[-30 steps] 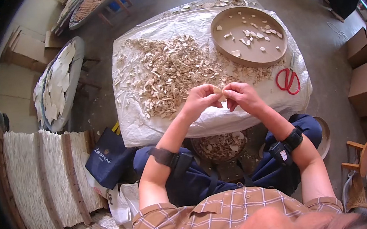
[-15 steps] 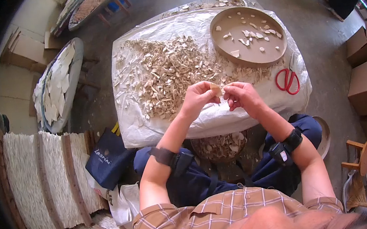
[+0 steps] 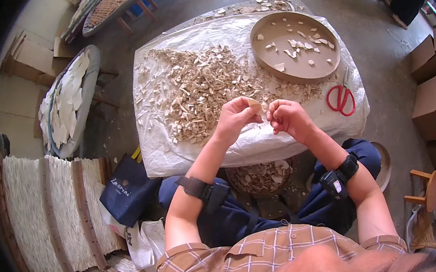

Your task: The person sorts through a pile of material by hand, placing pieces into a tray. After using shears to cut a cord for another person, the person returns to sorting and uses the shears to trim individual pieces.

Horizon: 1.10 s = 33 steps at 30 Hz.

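Note:
My left hand (image 3: 236, 118) pinches a thin, pale tan flake (image 3: 254, 103) between thumb and fingertips, over the near part of the covered table. Close beside it, my right hand (image 3: 289, 117) has its fingers closed together; whatever they hold is too small to make out. A narrow gap separates the two hands. Just beyond them lies a heap of pale, broken flakes and chips (image 3: 207, 86) on a white cloth (image 3: 199, 156). To the far right, a round brown tray (image 3: 284, 28) carries scattered whitish pieces. Red-handled scissors (image 3: 340, 101) rest at the cloth's right side.
A basin of flakes (image 3: 262, 178) sits below the table edge, between the knees. Racks of white sheets (image 3: 29, 209) and a dark blue bag (image 3: 128, 190) stand at left. Cardboard boxes (image 3: 432, 103) and a wooden stool (image 3: 432, 190) are at right.
My right hand has drawn slightly away from the flake, its fingers curled tighter. My left hand still holds the flake in nearly the same place.

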Each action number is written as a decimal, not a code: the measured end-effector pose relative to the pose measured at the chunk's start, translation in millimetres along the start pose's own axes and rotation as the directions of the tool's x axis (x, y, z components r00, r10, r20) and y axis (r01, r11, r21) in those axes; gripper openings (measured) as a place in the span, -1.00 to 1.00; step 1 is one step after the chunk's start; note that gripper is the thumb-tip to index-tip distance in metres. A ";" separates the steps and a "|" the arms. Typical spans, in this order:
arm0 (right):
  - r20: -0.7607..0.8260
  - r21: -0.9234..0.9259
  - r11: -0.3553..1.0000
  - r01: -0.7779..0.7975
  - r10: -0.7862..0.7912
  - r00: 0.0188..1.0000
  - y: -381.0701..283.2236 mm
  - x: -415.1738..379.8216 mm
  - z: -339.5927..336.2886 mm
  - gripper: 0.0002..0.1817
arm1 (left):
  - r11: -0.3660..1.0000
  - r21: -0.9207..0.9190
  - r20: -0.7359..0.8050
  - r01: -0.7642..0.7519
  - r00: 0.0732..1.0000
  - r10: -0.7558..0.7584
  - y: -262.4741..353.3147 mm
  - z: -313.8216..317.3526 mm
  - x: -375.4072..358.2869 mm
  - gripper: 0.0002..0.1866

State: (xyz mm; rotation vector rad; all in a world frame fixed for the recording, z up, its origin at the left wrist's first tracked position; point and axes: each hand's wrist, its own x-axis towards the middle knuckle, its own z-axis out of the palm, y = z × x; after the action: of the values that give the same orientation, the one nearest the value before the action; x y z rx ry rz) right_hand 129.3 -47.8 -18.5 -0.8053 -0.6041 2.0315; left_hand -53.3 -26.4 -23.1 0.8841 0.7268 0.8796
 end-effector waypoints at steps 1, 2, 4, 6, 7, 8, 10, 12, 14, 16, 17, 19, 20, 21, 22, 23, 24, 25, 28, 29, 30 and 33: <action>-0.035 -0.100 0.995 0.013 -0.016 0.999 0.7 -0.3 1.7 -0.91 | 0.998 0.050 -0.031 -0.025 0.999 0.027 -0.8 -0.7 0.0 -0.89; -0.034 -0.098 0.995 0.015 -0.018 0.999 1.1 -1.0 3.4 -0.91 | 0.994 0.102 -0.060 -0.049 0.997 0.055 -1.4 -1.4 0.2 -0.88; -0.101 -0.209 0.978 0.001 -0.022 0.995 1.8 -2.2 6.5 -0.91 | 0.991 0.120 -0.063 -0.061 0.996 0.069 -2.2 1.0 -0.1 -0.88; -0.124 -0.205 0.979 0.013 -0.039 0.992 2.8 -3.0 8.9 -0.90 | 0.987 0.138 -0.065 -0.079 0.994 0.088 -1.3 3.6 0.8 -0.88; -0.150 -0.201 0.979 0.019 -0.050 0.987 2.6 -3.2 9.6 -0.89 | 0.985 0.149 -0.067 -0.083 0.993 0.094 -0.9 5.0 1.0 -0.88; -0.150 -0.201 0.979 0.021 -0.052 0.987 2.2 -2.6 9.3 -0.89 | 0.984 0.160 -0.070 -0.085 0.993 0.097 -0.4 5.9 1.1 -0.89; -0.141 -0.183 0.982 0.048 -0.074 0.987 4.0 -1.9 7.6 -0.87 | 0.983 0.168 -0.071 -0.074 0.994 0.086 0.2 5.6 1.7 -0.89; -0.146 -0.202 0.978 0.053 -0.083 0.986 4.6 -1.2 8.1 -0.88 | 0.982 0.164 -0.068 -0.089 0.992 0.101 -2.0 3.6 3.2 -0.89; -0.151 -0.222 0.973 0.058 -0.093 0.984 5.8 -1.1 7.5 -0.88 | 0.982 0.163 -0.061 -0.090 0.993 0.101 -3.8 3.3 3.5 -0.89; -0.147 -0.242 0.968 0.065 -0.103 0.984 7.4 -0.6 6.7 -0.88 | 0.982 0.165 -0.052 -0.094 0.993 0.104 -3.1 4.3 2.8 -0.89; -0.148 -0.241 0.968 0.065 -0.103 0.984 6.8 -0.9 7.6 -0.88 | 0.989 0.131 -0.053 -0.068 0.996 0.075 -2.2 4.9 2.1 -0.90; -0.135 -0.217 0.975 0.039 -0.069 0.988 4.7 -2.7 9.5 -0.90 | 0.995 0.097 -0.051 -0.036 0.998 0.042 -1.4 6.1 0.9 -0.90; -0.138 -0.215 0.976 0.037 -0.068 0.988 4.6 -2.9 8.6 -0.90 | 1.000 -0.004 -0.025 -0.007 1.000 0.007 -1.6 6.6 0.6 -0.90; -0.083 -0.131 0.991 0.037 -0.048 0.995 3.8 -2.5 7.1 -0.90 | 0.994 -0.104 0.003 0.023 1.000 -0.023 -1.9 6.6 0.8 -0.91; -0.025 -0.046 0.998 0.031 -0.032 0.999 3.0 -2.0 5.7 -0.91 | 0.994 -0.105 0.002 0.024 1.000 -0.024 -1.7 5.6 1.5 -0.91; -0.027 -0.045 0.999 0.027 -0.028 0.999 3.0 -1.7 3.4 -0.91 | 0.985 -0.170 -0.022 0.022 0.999 -0.026 -1.2 3.5 2.1 -0.92; 0.023 -0.081 0.997 0.010 -0.009 1.000 2.9 -1.2 0.7 -0.90 | 0.972 -0.234 -0.045 0.017 0.999 -0.028 -0.2 0.8 3.1 -0.93; 0.073 -0.119 0.993 -0.001 0.010 0.997 2.1 -0.8 -0.8 -0.90 | 0.969 -0.249 -0.039 0.004 0.999 -0.014 -0.7 -5.1 5.4 -0.93; 0.042 -0.554 0.821 -0.140 0.196 0.980 5.0 -5.3 3.7 -0.89 | 0.970 -0.242 -0.153 -0.019 0.988 -0.019 1.0 -10.4 8.5 -0.92; 0.066 -0.681 0.719 -0.137 0.246 0.967 6.8 -7.8 5.4 -0.86 | 0.969 -0.247 -0.176 -0.014 0.984 -0.030 0.9 -11.4 9.1 -0.91; 0.065 -0.680 0.720 -0.137 0.245 0.967 12.0 -9.3 3.7 -0.86 | 0.969 -0.246 -0.175 -0.013 0.984 -0.031 2.5 -9.5 9.7 -0.91; 0.211 -0.845 0.502 0.183 -0.001 0.977 29.2 -7.3 -3.3 -0.80 | 0.967 -0.253 -0.212 -0.012 0.976 -0.043 0.9 -3.1 11.5 -0.92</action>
State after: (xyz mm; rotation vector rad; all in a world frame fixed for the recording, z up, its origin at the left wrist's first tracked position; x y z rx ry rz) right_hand 119.3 -68.9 -37.7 -1.1025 -1.8386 1.6169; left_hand -50.9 -14.9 -25.7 0.5593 0.7870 1.0399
